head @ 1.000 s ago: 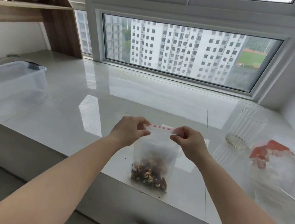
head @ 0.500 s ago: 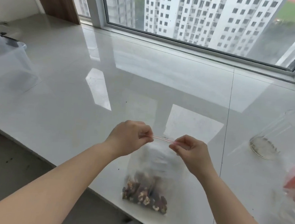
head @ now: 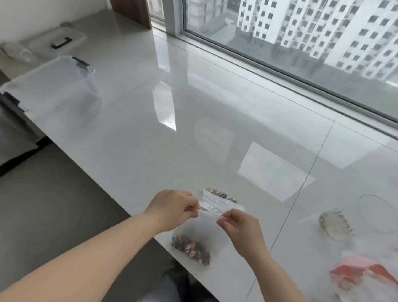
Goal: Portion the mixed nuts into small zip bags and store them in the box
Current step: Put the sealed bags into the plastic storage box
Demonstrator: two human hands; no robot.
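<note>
A small clear zip bag (head: pixel 195 234) hangs over the counter's front edge, with mixed nuts (head: pixel 190 247) gathered at its bottom. My left hand (head: pixel 172 208) pinches the left end of its top strip. My right hand (head: pixel 239 225) pinches the right end. The strip is stretched between them and blurred. Just beyond the hands a patch of nuts (head: pixel 220 196) shows on the glossy counter; I cannot tell whether it is a reflection or another bag. The clear plastic box (head: pixel 50 86) stands open at the far left of the counter.
The box's lid (head: pixel 56 39) with a black handle lies behind the box. A clear glass (head: pixel 335 224) stands to the right of my hands. A large clear bag with a red label (head: pixel 369 276) lies at the right edge. The window runs along the back.
The view has tilted down and swung left, bringing the box and lid into sight. My hands keep hold of the bag's top and have drawn closer together.
</note>
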